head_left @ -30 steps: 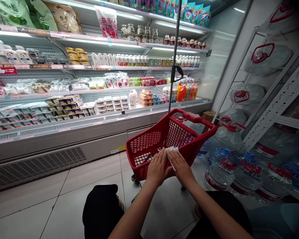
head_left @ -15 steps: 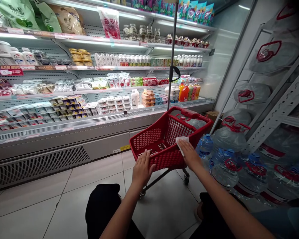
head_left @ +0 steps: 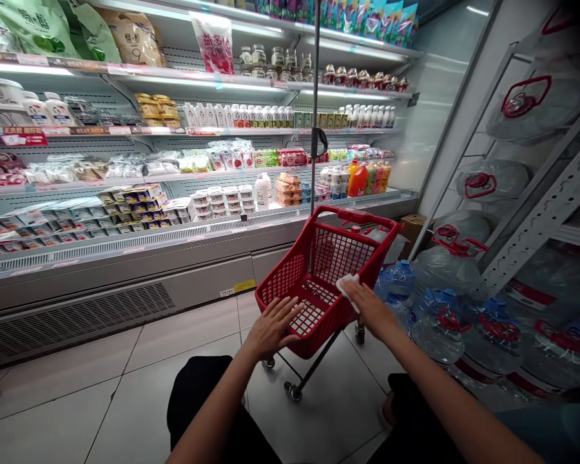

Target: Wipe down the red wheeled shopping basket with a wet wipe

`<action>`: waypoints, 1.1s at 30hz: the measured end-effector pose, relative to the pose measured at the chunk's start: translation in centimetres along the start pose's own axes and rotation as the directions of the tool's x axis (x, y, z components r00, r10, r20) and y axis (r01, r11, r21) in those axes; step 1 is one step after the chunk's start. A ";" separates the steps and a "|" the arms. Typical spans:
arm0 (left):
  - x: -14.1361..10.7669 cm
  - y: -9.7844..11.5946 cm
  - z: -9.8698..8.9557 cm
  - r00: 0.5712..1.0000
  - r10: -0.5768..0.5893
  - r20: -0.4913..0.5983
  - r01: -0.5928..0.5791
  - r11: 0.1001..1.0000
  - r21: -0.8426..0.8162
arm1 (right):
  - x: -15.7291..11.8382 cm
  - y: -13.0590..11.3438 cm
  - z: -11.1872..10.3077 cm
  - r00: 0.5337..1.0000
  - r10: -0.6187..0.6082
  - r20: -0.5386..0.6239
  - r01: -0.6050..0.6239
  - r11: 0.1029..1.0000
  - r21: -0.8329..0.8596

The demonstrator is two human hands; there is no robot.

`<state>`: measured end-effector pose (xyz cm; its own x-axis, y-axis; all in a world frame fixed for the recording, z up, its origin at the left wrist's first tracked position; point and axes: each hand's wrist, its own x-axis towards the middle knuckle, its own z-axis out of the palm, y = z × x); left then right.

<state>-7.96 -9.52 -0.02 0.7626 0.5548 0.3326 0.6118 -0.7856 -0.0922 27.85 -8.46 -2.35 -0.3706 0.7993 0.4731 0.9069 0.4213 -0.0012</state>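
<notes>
A small red shopping cart [head_left: 336,328] with a lattice basket stands on the floor in front of my knees, a tall grey pole rising from its back corner. My left hand [head_left: 276,325] lies over the near left rim of the basket, fingers stretched out and holding nothing. On the right-hand rim, my right hand [head_left: 370,308] presses a folded white cloth [head_left: 348,283] against the red plastic. Part of the cloth is hidden under the fingers. Inside, the basket shows its lattice floor and no goods.
Behind the cart runs an open refrigerated display case [head_left: 212,258] with bottles, tubs and pouches on its shelves. Large water bottles [head_left: 437,328] with red handles crowd the right side beside a white metal rack [head_left: 536,206]. A cardboard box [head_left: 413,225] sits behind the cart.
The cart has turned, its near end swinging toward me and its pole shifting left. My left hand has spread its fingers. The right hand has slid the cloth slightly left and down along the rim.
</notes>
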 end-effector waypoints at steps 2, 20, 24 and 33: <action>0.0 -1.2 0.3 1.000 -0.018 0.008 0.018 1.000 0.011 | 1.2 2.0 0.4 0.999 0.044 -0.010 -0.044 0.998 -0.043; 2.5 5.1 1.7 0.990 -0.101 -0.098 0.106 0.993 0.044 | -7.5 -9.9 -2.4 0.996 -0.092 0.012 0.092 0.994 0.055; 2.3 1.9 0.4 0.999 0.024 -0.039 -0.022 0.998 0.051 | -6.9 -5.5 -2.7 0.997 0.065 0.039 -0.067 0.995 0.077; 3.1 2.9 2.9 0.989 -0.109 -0.105 0.116 0.991 0.065 | -7.3 -7.2 -1.5 0.972 0.231 -0.034 -0.226 0.968 0.110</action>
<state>-3.21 -9.29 -1.96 0.6651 0.6053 0.4373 0.7086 -0.6964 -0.1140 24.35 -17.93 -4.50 -0.1445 0.8600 0.4893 0.9397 0.2742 -0.2045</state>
